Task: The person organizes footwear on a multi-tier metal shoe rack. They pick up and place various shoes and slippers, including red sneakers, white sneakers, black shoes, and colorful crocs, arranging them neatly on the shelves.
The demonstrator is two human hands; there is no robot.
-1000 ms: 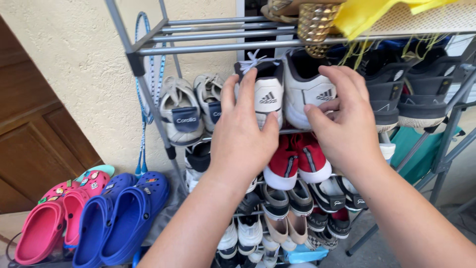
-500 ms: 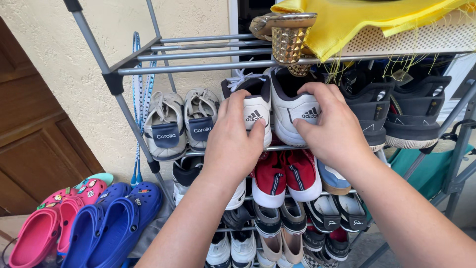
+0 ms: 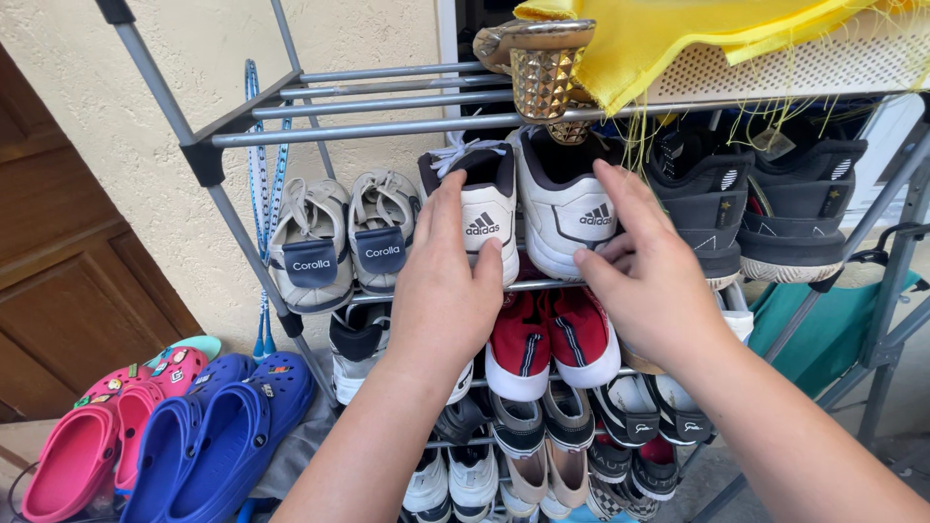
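Shoe rack [image 3: 368,124], grey metal: L hand [image 3: 448,281] on left white sneaker [image 3: 481,208], R hand [image 3: 651,276] touching right white sneaker [image 3: 562,208]; beige pair [image 3: 344,242] beside, red pair [image 3: 547,339] below, blue clogs [image 3: 218,436] on floor.

- Two bare forearms come up from the bottom edge of the view, no sleeves showing anywhere along them.
- Left hand [image 3: 441,291]: bare, no glove, no ring to be seen on the fingers that show, no watch or band at the wrist.
- Right hand [image 3: 654,281]: bare too, nothing worn on the wrist, no ring visible on its back or fingers.
- Fingernails on both hands are short and plain, with no polish that shows.
- Both forearms look smooth, with no markings, tattoos or bandages in sight.
- The upper arms and any clothing lie outside the view, so what is worn there cannot be told.
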